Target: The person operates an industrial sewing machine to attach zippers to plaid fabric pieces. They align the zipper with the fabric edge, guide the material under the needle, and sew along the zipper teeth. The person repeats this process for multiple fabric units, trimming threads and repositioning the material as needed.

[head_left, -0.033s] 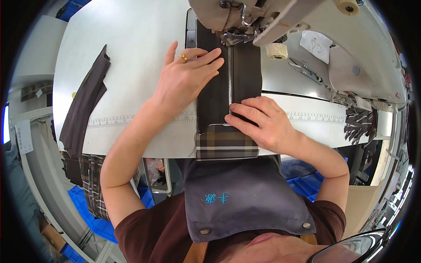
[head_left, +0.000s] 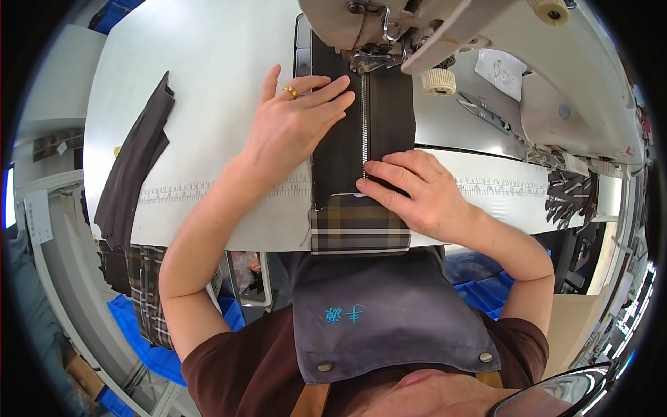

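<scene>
A dark fabric panel with a metal zipper and a plaid lower section lies under the sewing machine's presser foot. My left hand, a gold ring on one finger, is open, its fingertips resting on the panel left of the zipper, below the foot. My right hand is open, fingertips lying on the panel and zipper at its lower end, the zipper pull partly hidden under them.
The machine head overhangs the top right, with scissors and a paper beside it. Dark strips lie left on the white table; bundled scraps sit right. Plaid fabric hangs over a blue bin.
The panel and my right hand have shifted very slightly up toward the presser foot. My left hand looks the same.
</scene>
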The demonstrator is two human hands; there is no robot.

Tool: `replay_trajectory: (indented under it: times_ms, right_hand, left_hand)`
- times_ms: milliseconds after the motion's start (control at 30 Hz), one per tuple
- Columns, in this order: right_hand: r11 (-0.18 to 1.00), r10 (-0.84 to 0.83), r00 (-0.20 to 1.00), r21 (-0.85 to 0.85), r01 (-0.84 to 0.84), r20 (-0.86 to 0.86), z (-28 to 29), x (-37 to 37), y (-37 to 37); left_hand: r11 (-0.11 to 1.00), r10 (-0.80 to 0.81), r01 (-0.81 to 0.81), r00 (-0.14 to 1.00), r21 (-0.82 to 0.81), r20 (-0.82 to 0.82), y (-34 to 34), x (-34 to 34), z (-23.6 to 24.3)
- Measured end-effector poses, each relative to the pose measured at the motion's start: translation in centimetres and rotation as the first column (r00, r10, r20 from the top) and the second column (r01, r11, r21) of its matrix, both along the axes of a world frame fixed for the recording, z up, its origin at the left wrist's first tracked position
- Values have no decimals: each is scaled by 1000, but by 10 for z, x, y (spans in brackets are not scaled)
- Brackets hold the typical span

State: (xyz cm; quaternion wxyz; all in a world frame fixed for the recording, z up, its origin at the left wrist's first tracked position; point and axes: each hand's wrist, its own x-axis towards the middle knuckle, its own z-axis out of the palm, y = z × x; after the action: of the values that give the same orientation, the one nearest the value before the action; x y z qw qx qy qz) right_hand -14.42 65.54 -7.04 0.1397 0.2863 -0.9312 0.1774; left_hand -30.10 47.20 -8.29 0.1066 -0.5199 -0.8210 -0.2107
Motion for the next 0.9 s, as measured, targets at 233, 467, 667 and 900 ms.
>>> replay_trajectory:
  times_ms: [233,467,667,900]
  right_hand:
    - [999,-39,998,22,40,-54,-2,-24,10]
    - [998,-67,992,10,68,-111,-8,-47,18]
    - [995,-103,989,-16,102,-106,-14,-65,25]
    - [896,-285,950,-316,312,129,-9,-71,32]
  left_hand:
    - [1000,6,-6,1000,20,12,2,6,6]
    - [998,-24,26,999,52,-33,-1,4,0]
    - [999,-2,2,1000,32,-14,2,2,3]
    - [998,33,-29,997,54,-67,9,-4,-2]
